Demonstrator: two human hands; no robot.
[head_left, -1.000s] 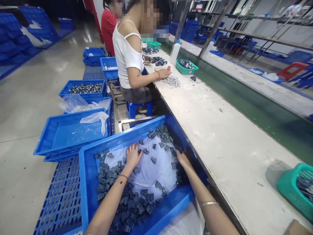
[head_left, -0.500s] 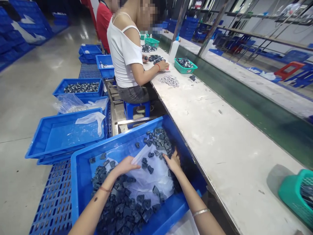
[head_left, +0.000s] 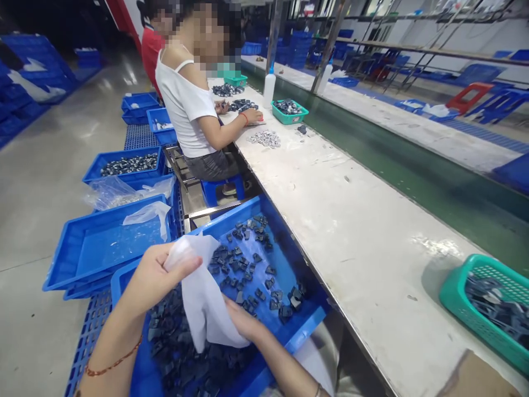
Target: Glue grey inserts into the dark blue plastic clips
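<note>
Left hand (head_left: 165, 273): fingers and thumb closing together on a bunched end of the white sheet (head_left: 204, 303). Right hand (head_left: 242, 320): touching the sheet's lower part, its fingers partly hidden behind it, their grip impossible to tell. White sheet: hanging creased between both hands, above the blue tray (head_left: 312, 325). Dark pieces (head_left: 237, 262): lying scattered and heaped in that tray. Table (head_left: 351, 231): running alongside the tray, bearing a green basket (head_left: 458, 289) of dark parts.
</note>
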